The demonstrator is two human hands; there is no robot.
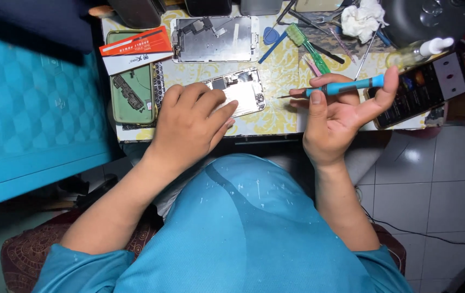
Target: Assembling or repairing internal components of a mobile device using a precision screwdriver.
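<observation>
Clutter around hands – green brush (pixel 297 34), white tissue (pixel 362 19), dropper bottle (pixel 419 51)

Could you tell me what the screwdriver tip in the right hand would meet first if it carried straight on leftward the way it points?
Probably the opened phone under the left hand: the blue screwdriver in the right hand aims at its right edge, though height is unclear.

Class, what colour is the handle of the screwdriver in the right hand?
Blue screwdriver handle, head view.
</observation>
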